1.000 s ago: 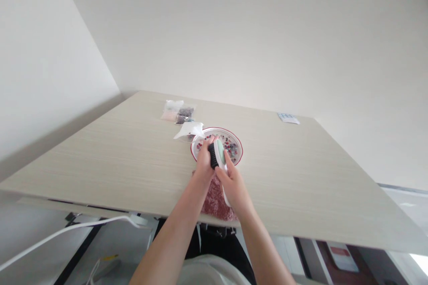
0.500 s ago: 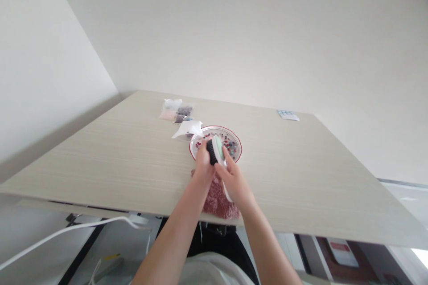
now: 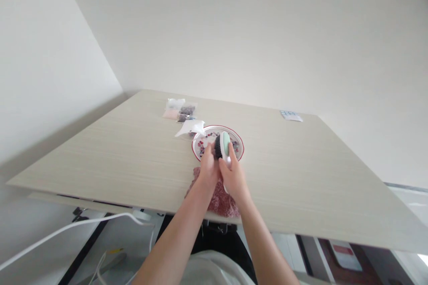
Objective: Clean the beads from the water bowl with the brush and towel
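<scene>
My right hand [image 3: 233, 177] is closed round the white handle of a brush [image 3: 223, 146] with a mint-green back and dark bristles, held upright over a red-rimmed plate [image 3: 239, 141] of small coloured beads. My left hand [image 3: 207, 167] is closed with its fingertips pinched against the bristles; what they hold, if anything, is too small to make out. Under both wrists lies a pinkish-red knitted cloth [image 3: 219, 197] at the table's near edge.
The pale wood table [image 3: 127, 151] meets white walls at the back. Several small bags of beads [image 3: 180, 111] and a white paper piece [image 3: 190, 128] lie behind the plate. A small blue-gridded card [image 3: 291, 116] sits far right. White cables [image 3: 67, 231] hang below the table.
Both hands and the brush have lifted and shifted slightly forward over the plate. The brush head now stands more upright. More of the knitted cloth shows to the left.
</scene>
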A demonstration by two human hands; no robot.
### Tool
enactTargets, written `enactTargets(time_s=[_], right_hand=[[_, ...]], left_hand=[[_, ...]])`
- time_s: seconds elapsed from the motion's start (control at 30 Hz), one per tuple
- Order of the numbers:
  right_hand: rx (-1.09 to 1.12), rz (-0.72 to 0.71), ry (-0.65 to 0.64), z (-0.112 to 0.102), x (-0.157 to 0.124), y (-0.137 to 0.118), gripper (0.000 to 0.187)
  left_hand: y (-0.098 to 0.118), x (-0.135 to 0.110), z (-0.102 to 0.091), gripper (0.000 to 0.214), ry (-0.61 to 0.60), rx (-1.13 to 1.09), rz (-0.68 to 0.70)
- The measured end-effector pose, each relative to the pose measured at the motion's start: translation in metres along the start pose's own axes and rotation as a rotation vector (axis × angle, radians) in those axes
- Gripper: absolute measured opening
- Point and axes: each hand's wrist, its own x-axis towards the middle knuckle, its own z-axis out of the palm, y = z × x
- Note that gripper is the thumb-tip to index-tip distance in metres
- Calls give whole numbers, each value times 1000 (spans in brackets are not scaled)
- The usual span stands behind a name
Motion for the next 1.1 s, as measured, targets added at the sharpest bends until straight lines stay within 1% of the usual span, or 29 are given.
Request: enactTargets(time_s=[0.07,0.13,0.2,0.3,0.4,0.5,0.67,0.8,0.87,0.97,1.1], right_hand=[[126,-23,78,1,2,-1,67],[351,-23,100,1,0,-5,68],[555,15,82,-1,-4,-9,67],[700,72,46,-5,-9,-15,67],[723,92,34,-7,-11,-16,68],[697,101,28,-9,-12,-15,70],[721,119,17,-8,-13,-13,71],[742,117,4,-6,-14,-11,70],[742,113,-6,-6,-15,-11,69],[737,122,-12,-7,-15,-12,68],[736,127,-17,-6,-15,-12,67]], left_hand=[[-2,0,0,32,-65,-31,-40],[-1,3,-1,33,-130,-85,-64],[0,7,-3,31,-159,-149,-97],[2,11,-7,34,-164,-211,-145],[3,10,-11,42,-188,-244,-147],[3,7,-13,42,-200,-263,-119],[5,7,-12,50,-197,-197,-92],[6,7,-10,37,-161,-184,-60],[7,5,-9,37,-168,-175,-53],[9,3,-10,41,-212,-182,-57],[10,4,-10,33,-199,-187,-43]])
